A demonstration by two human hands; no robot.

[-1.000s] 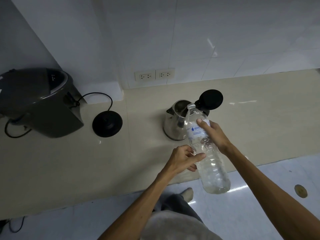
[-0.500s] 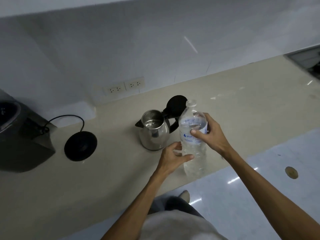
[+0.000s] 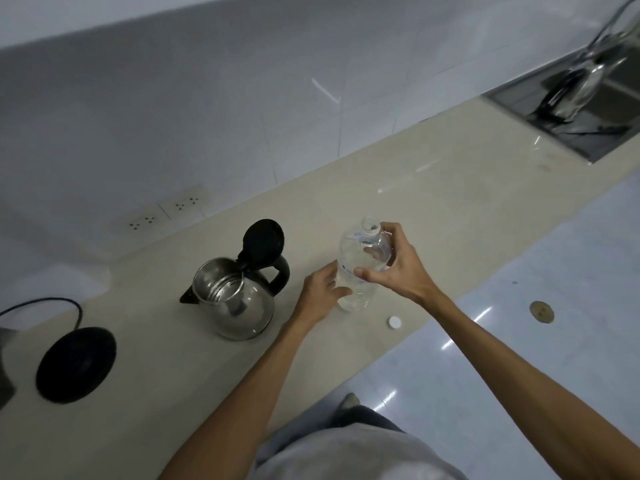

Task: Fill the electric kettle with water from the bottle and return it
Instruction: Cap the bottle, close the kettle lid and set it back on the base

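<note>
A steel electric kettle stands on the beige counter with its black lid flipped up. Right of it a clear, uncapped plastic bottle stands upright on the counter. My right hand wraps around the bottle's upper part. My left hand rests with its fingers against the bottle's lower left side, between bottle and kettle. The bottle's white cap lies on the counter near the front edge. The round black kettle base sits at the far left with its cord.
Two wall sockets are set in the tiled wall behind the kettle. A steel sink with a tap is at the far right. A dark appliance edge shows at the left border. Glossy floor lies below the counter edge.
The bottle went from tilted over the kettle mouth to standing upright on the counter right of the kettle. Both hands followed it. The view swung right, revealing the sink and cap.
</note>
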